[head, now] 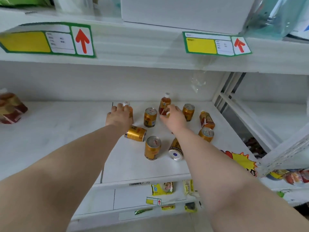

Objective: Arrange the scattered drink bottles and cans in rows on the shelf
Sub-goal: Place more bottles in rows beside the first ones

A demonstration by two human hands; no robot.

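Single view, head-worn. We look forward and down into the white shelf (pixel 66 139) from close in, at arm's reach. The lens is wide-angle: the upper shelf edge (pixel 133 47) bows across the top of frame and the upright posts (pixel 222 96) on the right lean. Both forearms enter from the bottom corners and converge at mid-frame. There we see the left hand (pixel 119 117), wrapped round a bottle (pixel 126 103), and the right hand (pixel 174 118), both from behind, backs toward us. We see the cans (pixel 152 148) from above, tops showing. The bottom of frame catches the lower shelf (pixel 133 198). The upper corners are blurred.
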